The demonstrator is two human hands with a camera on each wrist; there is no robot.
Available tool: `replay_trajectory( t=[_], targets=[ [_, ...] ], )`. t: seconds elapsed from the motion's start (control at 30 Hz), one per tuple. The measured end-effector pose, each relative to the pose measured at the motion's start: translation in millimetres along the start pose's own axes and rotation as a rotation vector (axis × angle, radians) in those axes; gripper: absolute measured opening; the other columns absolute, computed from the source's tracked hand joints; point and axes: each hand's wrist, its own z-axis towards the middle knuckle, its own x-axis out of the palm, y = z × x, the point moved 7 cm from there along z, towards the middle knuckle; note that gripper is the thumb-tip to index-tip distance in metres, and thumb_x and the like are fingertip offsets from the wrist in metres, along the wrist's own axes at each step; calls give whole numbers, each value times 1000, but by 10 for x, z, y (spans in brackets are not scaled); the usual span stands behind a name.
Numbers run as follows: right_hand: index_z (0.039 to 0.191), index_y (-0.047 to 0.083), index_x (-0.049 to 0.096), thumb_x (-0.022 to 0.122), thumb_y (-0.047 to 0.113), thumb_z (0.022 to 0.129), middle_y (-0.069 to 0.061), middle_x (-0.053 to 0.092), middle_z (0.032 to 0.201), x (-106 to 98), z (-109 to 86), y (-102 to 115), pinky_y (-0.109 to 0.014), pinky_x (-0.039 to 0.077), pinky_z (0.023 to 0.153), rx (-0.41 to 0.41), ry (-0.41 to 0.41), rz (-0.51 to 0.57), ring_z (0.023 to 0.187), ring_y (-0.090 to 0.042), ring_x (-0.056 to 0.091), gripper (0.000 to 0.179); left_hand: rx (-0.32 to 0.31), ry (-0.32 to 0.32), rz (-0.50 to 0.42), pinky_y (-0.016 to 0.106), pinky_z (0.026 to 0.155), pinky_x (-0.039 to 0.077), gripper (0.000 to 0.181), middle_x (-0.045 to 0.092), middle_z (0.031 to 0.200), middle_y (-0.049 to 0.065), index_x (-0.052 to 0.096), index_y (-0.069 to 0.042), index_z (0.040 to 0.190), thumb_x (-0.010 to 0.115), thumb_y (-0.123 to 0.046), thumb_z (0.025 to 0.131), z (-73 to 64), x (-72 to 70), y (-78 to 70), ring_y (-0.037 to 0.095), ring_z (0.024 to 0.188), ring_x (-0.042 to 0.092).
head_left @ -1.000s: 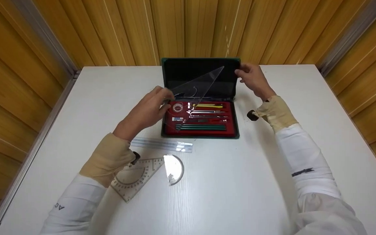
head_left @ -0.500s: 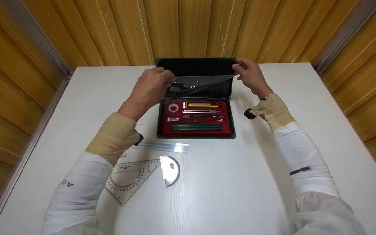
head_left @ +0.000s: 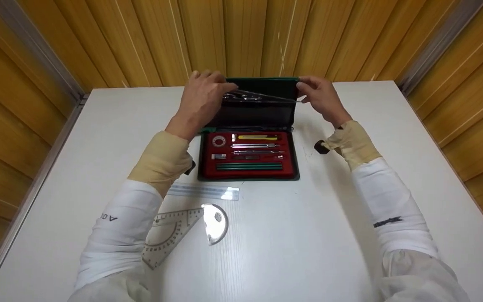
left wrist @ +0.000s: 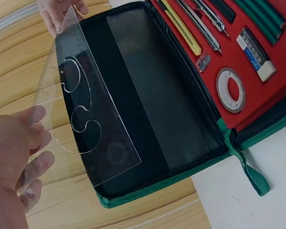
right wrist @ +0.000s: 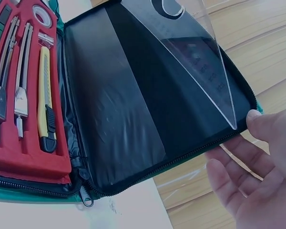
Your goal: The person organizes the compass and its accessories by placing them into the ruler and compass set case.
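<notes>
My left hand holds a clear plastic set square with curved cut-outs by its long edge; the fingers show through the plastic in the left wrist view. The set square overlaps the upper part of the raised lid of a green zip case, its narrow tip pointing toward the right hand. My right hand grips the lid's upper right edge, thumb at the front and fingers behind. A clear pocket spans the lower part of the lid's dark inside.
The case's red tray holds a yellow cutter, compasses, an eraser, a white ring and green pencils. On the white table lie a ruler, a protractor and another set square.
My left hand has lifted the clear set square from over the red tray up to the lid, turning it nearly edge-on in the head view. The right hand stays at the lid's edge.
</notes>
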Motion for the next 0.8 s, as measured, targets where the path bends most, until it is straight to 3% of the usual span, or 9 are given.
replay_trajectory(
  t=[0.17, 0.4, 0.63, 0.8],
  targets=[
    [133, 7, 69, 58, 21, 107, -8, 74, 108, -34, -26, -8, -28, 52, 79, -9, 28, -1, 98, -20, 66, 31, -8, -5, 26, 45, 74, 43, 34, 74, 109, 14, 79, -18, 119, 50, -5, 107, 46, 57, -26, 35, 100, 65],
    [129, 7, 72, 60, 20, 107, 0, 76, 99, -113, -37, -30, -27, 51, 76, -73, 24, 1, 93, -16, 67, 29, -14, -7, 153, 43, 78, 49, 35, 73, 107, 12, 81, -21, 116, 52, -4, 106, 121, 147, -104, 34, 99, 67],
    [129, 1, 70, 58, 15, 107, -7, 75, 104, -106, -70, -56, -25, 56, 73, -75, 60, 72, 94, -19, 68, 29, -34, 61, 191, 43, 84, 48, 31, 71, 112, 12, 78, -19, 120, 53, -6, 106, 115, 279, -176, 34, 105, 65],
    [129, 1, 69, 58, 15, 107, -10, 75, 108, -139, -109, -35, -26, 57, 76, -81, 69, 92, 96, -22, 69, 29, -57, 37, 184, 44, 85, 47, 29, 71, 114, 11, 78, -18, 118, 54, -7, 106, 101, 273, -128, 33, 107, 64]
  ],
)
